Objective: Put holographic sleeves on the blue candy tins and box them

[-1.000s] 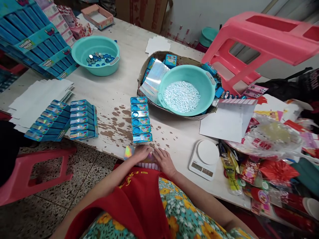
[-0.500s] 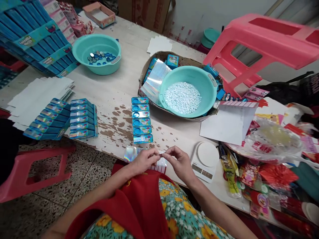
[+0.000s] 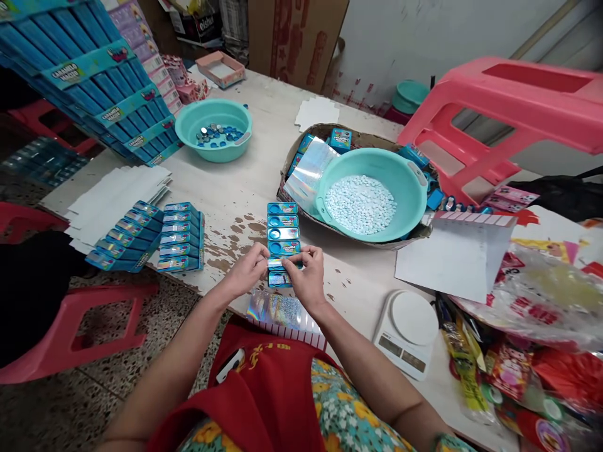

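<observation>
Labelling seems underway: left hand [image 3: 249, 270] and right hand [image 3: 308, 275] pinch a narrow silvery film strip [image 3: 275, 263] over the second-nearest of six blue oblong tins [image 3: 283, 233]; next calls for pressing it flat

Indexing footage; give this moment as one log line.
left hand: at shiny strip | right hand: on same strip | strip: at second-nearest of blue tins

A packing workshop: stacked blue cardboard display trays [image 3: 113, 115] at ten o'clock from the person [image 3: 264, 383], round turquoise plastic basin [image 3: 407, 194] of pale tablets [image 3: 360, 204] at one.
</observation>
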`<state>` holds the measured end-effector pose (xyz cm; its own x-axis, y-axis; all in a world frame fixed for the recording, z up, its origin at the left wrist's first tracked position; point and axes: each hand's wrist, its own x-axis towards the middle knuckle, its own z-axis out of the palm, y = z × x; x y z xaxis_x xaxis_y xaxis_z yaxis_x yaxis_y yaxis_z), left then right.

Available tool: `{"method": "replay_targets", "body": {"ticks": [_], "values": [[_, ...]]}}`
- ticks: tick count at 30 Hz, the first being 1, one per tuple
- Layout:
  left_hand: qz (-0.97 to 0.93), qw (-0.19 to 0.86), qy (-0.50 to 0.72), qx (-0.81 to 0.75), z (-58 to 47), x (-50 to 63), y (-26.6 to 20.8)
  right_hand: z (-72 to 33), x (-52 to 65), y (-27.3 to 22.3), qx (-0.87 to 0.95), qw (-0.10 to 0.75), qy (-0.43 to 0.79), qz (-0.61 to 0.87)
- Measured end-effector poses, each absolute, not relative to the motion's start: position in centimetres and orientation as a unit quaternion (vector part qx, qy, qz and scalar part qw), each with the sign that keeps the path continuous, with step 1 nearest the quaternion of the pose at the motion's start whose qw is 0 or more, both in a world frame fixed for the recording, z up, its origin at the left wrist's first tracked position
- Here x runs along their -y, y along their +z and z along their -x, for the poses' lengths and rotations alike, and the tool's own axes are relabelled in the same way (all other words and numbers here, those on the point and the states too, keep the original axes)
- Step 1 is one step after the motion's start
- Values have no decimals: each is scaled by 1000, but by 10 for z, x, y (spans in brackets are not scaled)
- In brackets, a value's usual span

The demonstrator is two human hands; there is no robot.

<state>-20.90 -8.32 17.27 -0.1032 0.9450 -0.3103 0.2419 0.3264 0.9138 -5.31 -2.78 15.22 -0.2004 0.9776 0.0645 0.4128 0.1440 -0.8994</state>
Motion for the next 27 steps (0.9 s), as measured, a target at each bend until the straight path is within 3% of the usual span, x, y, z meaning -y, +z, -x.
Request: {"method": "replay_targets", "body": {"ticks": [3, 8, 13, 15, 18, 20, 24, 27], "values": [[-401, 522, 405, -635, 203, 84, 149, 54, 29, 140, 646, 370, 407, 529], [-349, 487, 404, -691, 191, 92, 113, 55, 25, 135, 597, 363, 457, 551], [-352, 357, 265, -824, 200, 121, 85, 24, 25, 117, 584, 374, 466, 549], [-377, 334, 195, -842, 199, 138, 76, -1, 33, 97, 637, 279, 431, 575], [-488, 365, 160, -777, 181, 155, 68, -37, 49, 64, 745, -2, 376, 550], [-589, 357, 166, -705, 161, 155, 64, -52, 57, 49, 778, -113, 358, 504], [-688, 318, 138, -638, 130, 137, 56, -57, 65, 49, 817, -73, 352, 451], [-677, 334, 105, -647, 124, 125, 49, -53, 74, 57, 864, -14, 241, 442]]}}
